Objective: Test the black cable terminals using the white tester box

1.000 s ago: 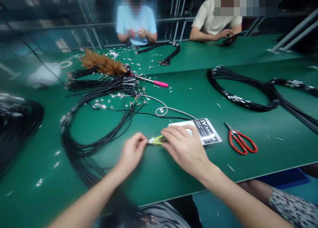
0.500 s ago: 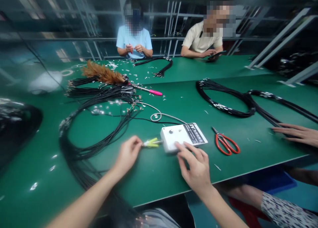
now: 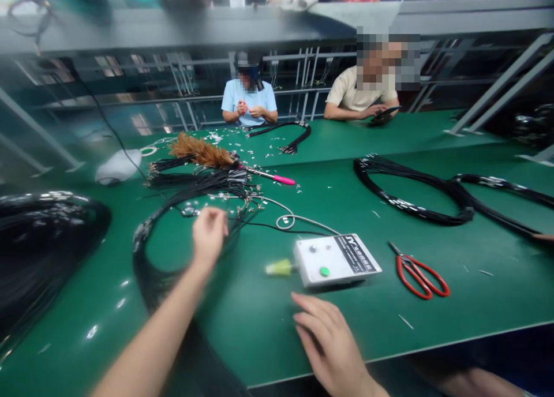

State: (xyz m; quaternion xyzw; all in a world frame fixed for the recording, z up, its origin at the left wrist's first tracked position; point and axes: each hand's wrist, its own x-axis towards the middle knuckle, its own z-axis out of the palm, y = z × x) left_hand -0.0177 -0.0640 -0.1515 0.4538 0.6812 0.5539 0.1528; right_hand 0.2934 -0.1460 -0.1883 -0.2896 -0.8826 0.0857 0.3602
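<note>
My left hand [image 3: 209, 236] is raised over the loop of black cables [image 3: 149, 244], by their stripped coppery ends. Its fingers are bent together; whatever is between them, if anything, is blurred. In front of the white control box [image 3: 309, 265], my right hand [image 3: 329, 339] hovers with loosely curled fingers apart, holding nothing. The box has a green button [image 3: 324, 272], a dark knob [image 3: 313, 248] and a black printed label. From its left side sticks out a yellow-green clip-like piece [image 3: 279, 268], smeared by motion.
Red-handled scissors [image 3: 422, 274] lie right of the box. Further back are coiled black cable bundles [image 3: 411, 206] and a brown feather duster [image 3: 203, 152] with a pink handle. A dark cable heap [image 3: 52, 253] sits at left. Two people sit across the green table [image 3: 255, 322].
My left hand has left the yellow-green piece and moved left and up to the cables. My right hand has drawn back off the box, uncovering the green button. The camera view has shifted.
</note>
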